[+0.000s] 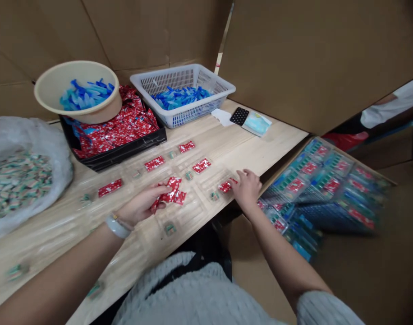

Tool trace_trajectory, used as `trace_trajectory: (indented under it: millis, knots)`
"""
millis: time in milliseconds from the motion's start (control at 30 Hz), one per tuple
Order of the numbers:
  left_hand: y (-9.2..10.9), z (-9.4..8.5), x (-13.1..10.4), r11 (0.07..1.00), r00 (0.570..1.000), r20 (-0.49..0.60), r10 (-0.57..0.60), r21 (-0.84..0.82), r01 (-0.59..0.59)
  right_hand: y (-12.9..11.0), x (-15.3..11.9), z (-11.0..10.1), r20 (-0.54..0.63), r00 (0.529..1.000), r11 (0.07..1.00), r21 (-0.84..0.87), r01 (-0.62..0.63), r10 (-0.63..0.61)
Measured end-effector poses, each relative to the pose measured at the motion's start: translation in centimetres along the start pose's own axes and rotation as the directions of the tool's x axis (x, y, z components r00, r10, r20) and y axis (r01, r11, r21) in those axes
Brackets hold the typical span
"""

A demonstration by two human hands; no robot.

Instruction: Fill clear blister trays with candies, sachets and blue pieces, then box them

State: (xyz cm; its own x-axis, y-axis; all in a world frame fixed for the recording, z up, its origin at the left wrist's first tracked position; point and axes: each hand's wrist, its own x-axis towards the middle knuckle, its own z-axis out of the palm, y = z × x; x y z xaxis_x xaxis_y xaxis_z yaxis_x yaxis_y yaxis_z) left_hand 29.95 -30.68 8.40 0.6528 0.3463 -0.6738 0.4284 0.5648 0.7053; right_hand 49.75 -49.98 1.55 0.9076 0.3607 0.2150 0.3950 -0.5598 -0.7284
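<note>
So the left hand (139,206) is gripping a loose fan of red packets (174,191) over the tabletop (279,141), probably so singles are easy to peel off. Right hand (247,189) has its fingertips at one packet (224,187) by the near edge, can't tell if it's pinching or just pressing. That one's long axis slants away to the right, roughly along the edge, while the fanned ones point mixed ways, mostly rightward from the fingers.
</note>
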Motion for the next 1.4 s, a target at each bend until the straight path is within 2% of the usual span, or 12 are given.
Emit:
trace_trajectory:
  millis: [100,233,300,467,667,767,867,967,1100,1233,1333,1400]
  knots:
    - [-0.1,1.3,-0.6,0.990,0.990,0.040,0.136,-0.046,-0.134,-4.5,-1.8,0.7,0.227,0.973,0.966,0.259,-0.008,-0.052]
    - [-2.0,1.4,-1.6,0.955,0.954,0.055,0.296,-0.001,-0.297,-7.8,-5.0,2.4,0.731,0.672,0.769,0.494,-0.405,-0.116]
    - [-3.3,-0.7,-2.9,0.952,0.952,-0.056,0.300,0.075,-0.296,-7.2,-5.9,2.6,0.758,0.643,0.788,0.459,-0.410,-0.107]
    - [-6.0,-8.6,-8.4,0.884,0.956,-0.196,0.217,0.456,-0.107,-3.9,-6.0,2.0,0.745,0.628,0.972,0.215,0.090,-0.223]
    - [-10.5,-10.5,-11.6,0.680,0.940,-0.140,0.310,0.724,-0.116,-5.8,-6.8,2.5,0.543,0.671,0.771,-0.065,0.633,-0.505]
    - [-12.9,-9.4,-10.9,0.580,0.915,-0.126,0.383,0.804,-0.132,-8.6,-8.6,3.3,0.545,0.568,0.709,0.073,0.701,-0.617]
    - [-14.4,-8.8,-10.7,0.464,0.847,-0.171,0.504,0.881,-0.098,-11.6,-10.9,4.7,0.599,0.381,0.627,0.274,0.729,-0.704]
    - [-14.3,-9.1,-11.2,0.505,0.759,-0.245,0.604,0.854,-0.126,-14.2,-13.1,6.3,0.635,0.223,0.568,0.412,0.712,-0.740]
    - [-11.3,-9.3,-10.7,0.827,0.582,-0.591,0.558,0.448,-0.339,-17.0,-16.0,8.3,0.705,0.208,0.712,0.562,0.421,-0.678]
    - [-8.1,-8.8,-9.1,0.823,0.644,-0.630,0.434,-0.012,-0.567,-18.6,-16.6,10.7,0.733,0.324,0.791,0.605,0.089,-0.597]
    - [-8.8,-9.9,-9.7,0.796,0.608,-0.543,0.579,0.216,-0.565,-18.1,-13.7,12.2,0.760,0.400,0.846,0.527,0.083,-0.512]
    - [-10.9,-11.2,-10.9,0.660,0.591,-0.349,0.727,0.593,-0.461,-17.4,-11.3,13.2,0.770,0.372,0.854,0.488,0.181,-0.519]
